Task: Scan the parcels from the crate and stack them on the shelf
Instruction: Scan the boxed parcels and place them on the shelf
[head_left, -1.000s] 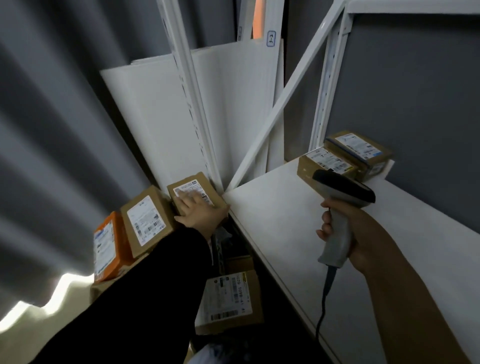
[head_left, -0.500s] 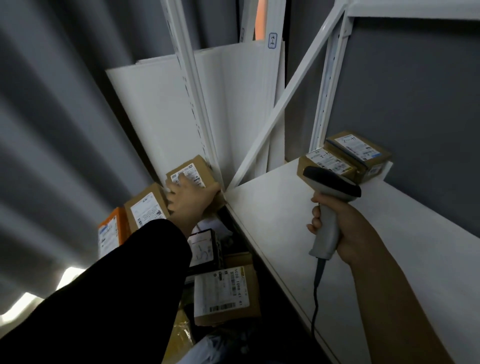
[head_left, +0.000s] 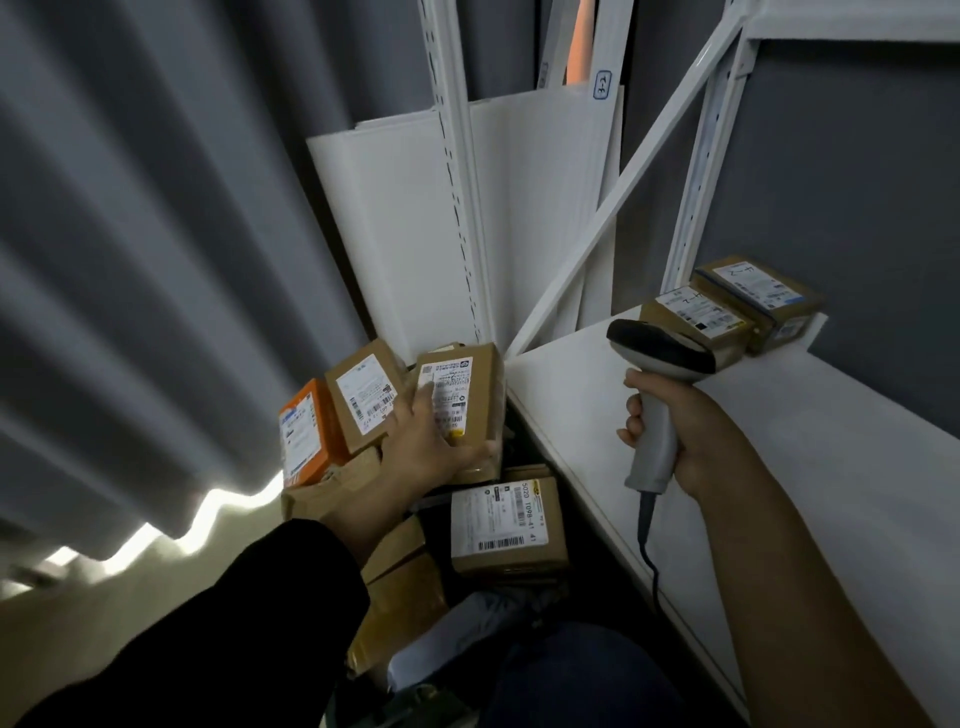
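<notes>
Because it is a small cardboard parcel (head_left: 470, 384), it looks light and stiff, and one hand should carry it easily by its edges, though the label face may be smooth. The left hand (head_left: 423, 452) holds it tilted above the other parcels (head_left: 501, 525), just beside the corner of the shelf (head_left: 779, 467). Its fingers (head_left: 422, 402) lie over the label, with the thumb under the lower edge. The right hand (head_left: 675, 436) is closed round the handle of the scanner (head_left: 657, 358).
</notes>
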